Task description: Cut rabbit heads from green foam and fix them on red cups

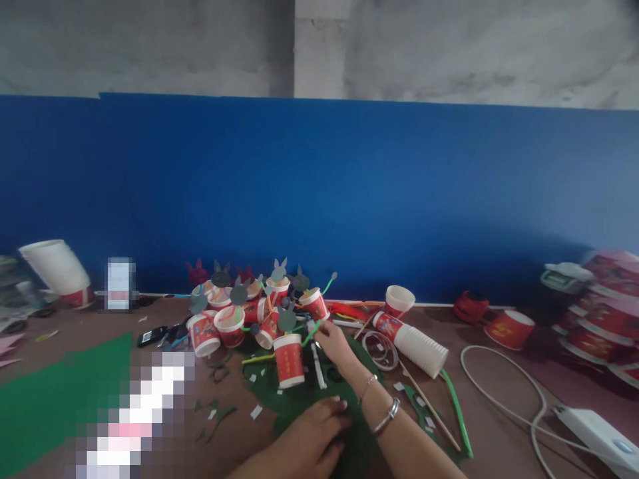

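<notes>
A red paper cup with a grey rabbit-shaped cutout on top stands in front of me. A yellow stem sticks out of its left side and a green pipe cleaner out of its right. My right hand, with two bracelets at the wrist, pinches the green pipe cleaner near its tip. Nearer to me, my left hand is held low over dark green material, fingers loosely bent and apart, with nothing visible in them. A white pen-like stick lies between the cup and my right wrist.
Several decorated cups crowd the back. A stack of cups lies at right, beside a wooden stick and a green strip. A white cable runs to a power strip. Green sheet lies left; a blue partition stands behind.
</notes>
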`<state>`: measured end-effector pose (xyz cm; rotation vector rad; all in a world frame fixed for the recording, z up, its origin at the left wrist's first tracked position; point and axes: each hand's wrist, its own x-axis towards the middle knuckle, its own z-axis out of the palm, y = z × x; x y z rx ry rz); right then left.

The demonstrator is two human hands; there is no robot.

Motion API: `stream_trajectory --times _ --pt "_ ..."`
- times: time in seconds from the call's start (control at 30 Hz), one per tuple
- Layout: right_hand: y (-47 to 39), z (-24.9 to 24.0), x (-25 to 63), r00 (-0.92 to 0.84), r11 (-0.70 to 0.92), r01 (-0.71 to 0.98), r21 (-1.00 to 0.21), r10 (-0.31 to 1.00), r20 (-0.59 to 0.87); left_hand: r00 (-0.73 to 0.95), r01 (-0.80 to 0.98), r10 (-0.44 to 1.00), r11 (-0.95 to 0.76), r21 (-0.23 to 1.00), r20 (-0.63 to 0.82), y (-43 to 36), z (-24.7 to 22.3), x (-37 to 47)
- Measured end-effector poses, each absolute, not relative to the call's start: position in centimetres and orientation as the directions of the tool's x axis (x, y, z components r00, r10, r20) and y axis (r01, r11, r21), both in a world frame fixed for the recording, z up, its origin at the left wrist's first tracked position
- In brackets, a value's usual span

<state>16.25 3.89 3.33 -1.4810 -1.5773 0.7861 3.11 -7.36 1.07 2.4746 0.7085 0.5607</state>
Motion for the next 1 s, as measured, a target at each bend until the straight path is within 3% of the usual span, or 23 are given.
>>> stream_trajectory --times 0.13,0.27,0.33,0.43,0.5,0.53,0.63,0.73,0.83,0.93,1.0 --pt "3.2 4.2 18.1 0.184 0.034 0.260 -0.965 0.979 0.084 0.547 0.395 0.796 -0.518 0.759 0.259 -6.4 2.2 2.7" --pt "-0.1 5.6 19.1 0.191 0.025 0.161 -0.987 0.980 0.056 0.402 0.237 0.914 -0.156 0.959 0.050 -4.3 3.5 1.4" --pt "-2.3 5.8 18.6 0.132 0.034 0.174 -0.984 0.990 0.057 0.362 0.152 0.928 0.028 0.988 -0.083 -3.9 4.2 0.4" --pt "-5.3 5.4 17.1 -0.112 0.165 0.387 -0.907 0.985 0.131 0.213 0.177 0.977 -0.015 0.984 -0.024 -4.9 4.7 -1.2" --pt "-6.5 4.8 16.2 -0.269 0.269 0.519 -0.812 0.952 0.144 0.211 0.324 0.974 -0.154 0.933 0.088 -6.5 4.5 -2.1" --pt "-6.9 4.6 15.9 -0.320 0.317 0.562 -0.764 0.935 0.153 0.289 0.408 0.949 -0.245 0.879 0.130 -7.3 4.3 -2.6" --pt "-7.2 3.9 15.5 -0.376 0.387 0.636 -0.668 0.911 0.171 0.504 0.595 0.834 -0.525 0.609 0.226 -9.5 3.4 -4.1" --pt "-7.4 3.6 15.6 -0.349 0.386 0.668 -0.636 0.917 0.191 0.668 0.632 0.700 -0.713 0.304 0.252 -10.4 2.7 -5.9" --pt "-7.8 3.4 15.5 -0.335 0.390 0.671 -0.630 0.918 0.212 0.698 0.661 0.655 -0.745 0.091 0.288 -10.6 2.2 -7.5" --pt "-8.0 3.3 15.0 -0.358 0.408 0.660 -0.631 0.909 0.215 0.519 0.809 0.768 -0.583 0.074 0.375 -10.6 2.3 -7.7" --pt "-7.6 3.3 14.9 -0.346 0.414 0.664 -0.623 0.908 0.234 0.438 0.826 0.840 -0.517 0.225 0.320 -10.6 2.6 -6.8"
